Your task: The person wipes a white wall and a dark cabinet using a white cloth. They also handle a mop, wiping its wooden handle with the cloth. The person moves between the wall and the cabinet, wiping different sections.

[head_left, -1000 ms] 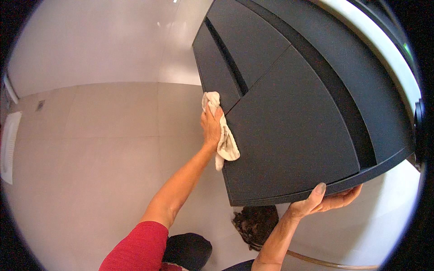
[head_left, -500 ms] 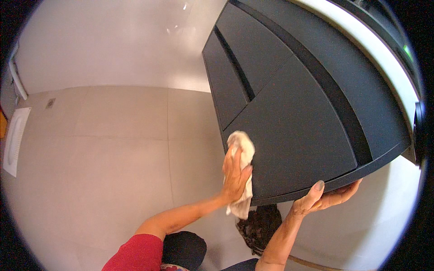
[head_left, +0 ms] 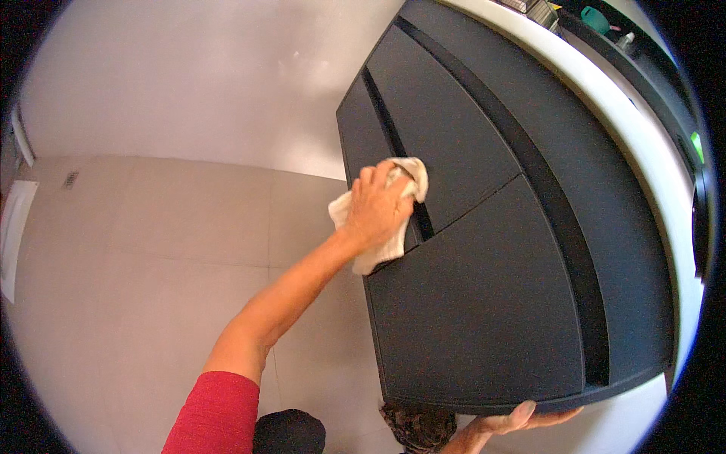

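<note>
A crumpled off-white cloth (head_left: 386, 253) is under my left hand (head_left: 374, 206), whose bent fingers press it against the dark grey cabinet (head_left: 476, 310). The cloth lies by the short groove between two front panels, and part of it hangs over the cabinet's left edge. At the cabinet's near edge, my right hand (head_left: 522, 418) grips the rim, thumb up and fingers stretched along it. The underside of those fingers is hidden.
Pale floor tiles (head_left: 189, 303) lie to the left, with a small drain (head_left: 70, 180) near the wall. Below the cabinet's near edge is a dark brown shaggy thing (head_left: 420, 427). A white countertop (head_left: 575, 57) runs along the right, with small items beyond it.
My left hand has moved with the cloth up and away along the cabinet front. The view has shifted, and my right hand, still at the near edge, shows lower.
</note>
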Available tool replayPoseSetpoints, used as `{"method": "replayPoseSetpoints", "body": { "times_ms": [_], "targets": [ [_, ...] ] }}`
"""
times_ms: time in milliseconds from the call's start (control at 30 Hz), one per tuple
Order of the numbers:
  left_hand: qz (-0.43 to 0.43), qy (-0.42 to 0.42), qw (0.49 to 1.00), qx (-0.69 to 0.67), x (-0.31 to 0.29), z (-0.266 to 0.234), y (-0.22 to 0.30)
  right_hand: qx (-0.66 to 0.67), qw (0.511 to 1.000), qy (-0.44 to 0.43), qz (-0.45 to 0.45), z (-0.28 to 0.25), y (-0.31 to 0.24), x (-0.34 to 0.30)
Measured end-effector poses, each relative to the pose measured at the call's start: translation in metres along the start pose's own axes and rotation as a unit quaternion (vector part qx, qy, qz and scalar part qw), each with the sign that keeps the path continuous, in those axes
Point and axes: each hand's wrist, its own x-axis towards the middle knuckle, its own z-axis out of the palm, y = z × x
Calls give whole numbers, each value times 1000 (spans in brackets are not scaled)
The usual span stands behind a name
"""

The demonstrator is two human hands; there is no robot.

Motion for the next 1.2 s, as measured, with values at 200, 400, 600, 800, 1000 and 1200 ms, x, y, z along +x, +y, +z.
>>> {"method": "replayPoseSetpoints", "body": {
  "times_ms": [200, 400, 600, 800, 1000, 1200],
  "targets": [
    [-151, -21, 988, -16, 43, 17, -50, -34, 999, -27, -22, -45, 24, -19],
    [-233, 10, 957, -173, 39, 34, -66, -33, 998, -42, 12, -54, 19, -36],
    [-250, 81, 931, -252, -6, 26, -35, -22, 997, -64, 27, -52, 20, -51],
    [-165, 76, 955, -237, -97, 10, 38, 25, 996, -85, 21, -55, 30, -50],
    [-55, 60, 925, -371, -122, -21, 115, 68, 992, -96, -38, -46, 41, -41],
    [152, 79, 891, -420, -60, -55, 208, 84, 986, -72, -123, -24, 46, -41]
  ]
}}
